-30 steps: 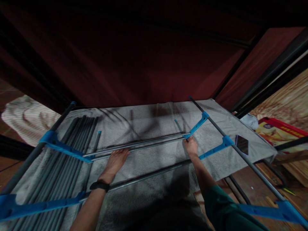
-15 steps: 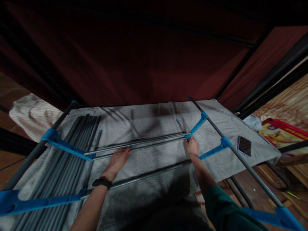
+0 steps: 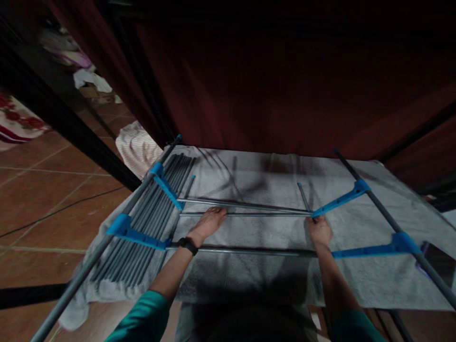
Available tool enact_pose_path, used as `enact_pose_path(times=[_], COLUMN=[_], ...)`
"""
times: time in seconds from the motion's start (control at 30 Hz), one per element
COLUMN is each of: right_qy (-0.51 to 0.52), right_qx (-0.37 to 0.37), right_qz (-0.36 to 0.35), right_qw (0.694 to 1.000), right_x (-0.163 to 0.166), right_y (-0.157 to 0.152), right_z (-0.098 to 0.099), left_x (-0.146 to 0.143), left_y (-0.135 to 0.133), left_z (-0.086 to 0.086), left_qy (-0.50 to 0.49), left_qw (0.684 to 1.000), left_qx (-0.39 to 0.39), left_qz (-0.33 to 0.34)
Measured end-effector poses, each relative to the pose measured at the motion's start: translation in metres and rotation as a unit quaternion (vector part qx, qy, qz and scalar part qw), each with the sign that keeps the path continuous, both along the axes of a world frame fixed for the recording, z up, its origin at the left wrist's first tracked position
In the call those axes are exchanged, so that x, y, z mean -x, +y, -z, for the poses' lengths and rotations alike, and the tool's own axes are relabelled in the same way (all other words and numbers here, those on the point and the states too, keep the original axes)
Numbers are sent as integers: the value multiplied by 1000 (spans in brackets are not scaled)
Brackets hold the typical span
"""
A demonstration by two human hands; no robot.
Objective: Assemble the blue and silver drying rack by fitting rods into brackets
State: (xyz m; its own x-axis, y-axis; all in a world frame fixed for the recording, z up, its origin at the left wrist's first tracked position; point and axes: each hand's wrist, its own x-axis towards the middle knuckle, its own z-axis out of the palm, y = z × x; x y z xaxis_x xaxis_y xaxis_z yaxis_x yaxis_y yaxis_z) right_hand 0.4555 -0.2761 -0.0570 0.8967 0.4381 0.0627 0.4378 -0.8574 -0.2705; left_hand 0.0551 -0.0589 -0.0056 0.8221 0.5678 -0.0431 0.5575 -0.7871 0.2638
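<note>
7 o'clock: my bare left hand (image 3: 210, 222) lies over a thin grey metal rod (image 3: 263, 215) running from near 8 to 4; can't tell if I grip it | 4 o'clock: my bare right hand (image 3: 319, 231), fingers bunched narrow at the tip of a slanting blue plastic bracket (image 3: 340, 200), exact hold hidden | 8 o'clock: side-by-side grey tubes (image 3: 156, 213) on grey cloth (image 3: 256, 232)

1. The place looks like a dim room in a home.
2. The floor (image 3: 53, 266) has orange-brown tiles with pale joints, and a thin dark cable (image 3: 60, 209) runs across it.
3. A soft grey cloth (image 3: 249, 278) covers the surface.
4. A dark red panel (image 3: 267, 104), seemingly fabric, rises behind.
5. Household textiles sit at the left: a striped cloth (image 3: 137, 147), red-flowered fabric (image 3: 16, 118) and a white cloth (image 3: 90, 80).
</note>
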Motion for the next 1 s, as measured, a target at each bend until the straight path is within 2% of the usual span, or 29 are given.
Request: enact_pose_path(times=[0.2,0.4,0.7,0.83,1.0], right_qy=[6,21,42,47,47], right_qx=[-6,-16,-12,-25,-53], right_qz=[-3,-4,10,13,17], right_qw=[1000,1000,999,998,997], right_x=[-6,-3,13,11,6], right_y=[-3,-2,3,4,4], right_z=[7,3,-21,-20,-14], left_x=[8,12,8,10,29], left_y=[-23,-36,-27,-19,-5], left_z=[-13,-10,6,2,-6], left_qy=[-8,8,56,62,67], left_qw=[999,999,997,996,994], left_qx=[-20,-37,-5,-17,-35], left_qz=[-24,-37,-44,-54,-84])
